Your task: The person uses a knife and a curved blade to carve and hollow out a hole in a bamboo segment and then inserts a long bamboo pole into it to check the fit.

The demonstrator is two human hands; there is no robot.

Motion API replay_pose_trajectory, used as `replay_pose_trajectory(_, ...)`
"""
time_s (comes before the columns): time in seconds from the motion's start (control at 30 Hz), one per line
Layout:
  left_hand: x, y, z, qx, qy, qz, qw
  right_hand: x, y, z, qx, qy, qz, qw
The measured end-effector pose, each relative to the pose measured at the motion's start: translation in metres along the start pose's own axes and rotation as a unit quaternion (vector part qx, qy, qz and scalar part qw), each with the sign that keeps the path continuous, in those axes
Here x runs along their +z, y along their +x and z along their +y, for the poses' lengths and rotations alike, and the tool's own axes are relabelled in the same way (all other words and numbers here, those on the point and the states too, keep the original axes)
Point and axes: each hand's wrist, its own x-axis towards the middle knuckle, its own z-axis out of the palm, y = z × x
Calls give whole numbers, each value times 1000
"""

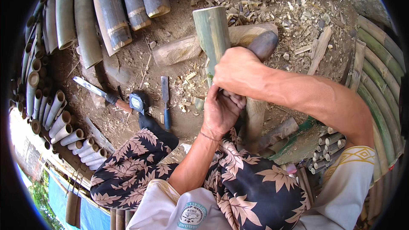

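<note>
My two hands meet in front of me at the lower end of a pale green bamboo tube (213, 30). The tube narrows on its left side towards my fingers, and its far end rests over a log. My left hand (221, 108) is palm up, its fingers curled at the tube's near end, thumb pointing up. Just above, my right hand (238, 68) is a closed fist against the tube; what it grips is hidden. A dark, smooth, rounded thing (264, 44) stands out beyond that fist; I cannot tell whether my hand holds it.
A chisel (165, 102), a tape measure (138, 101) and a knife (96, 89) lie left of my hands. Beneath the tube is a log (177, 52). Wood chips (298, 15) litter the dirt. Bamboo poles (106, 8) and short tubes (61, 121) line the left, more poles (379, 64) the right.
</note>
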Motion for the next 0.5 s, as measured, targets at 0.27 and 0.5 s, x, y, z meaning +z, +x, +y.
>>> replay_pose_trajectory(0.27,-9,-76,-4,5,744,-113,658,115,-53,-76,244,480,322,779)
replay_pose_trajectory(0.5,-40,-115,48,51,862,110,492,106,4,-124,237,803,165,521)
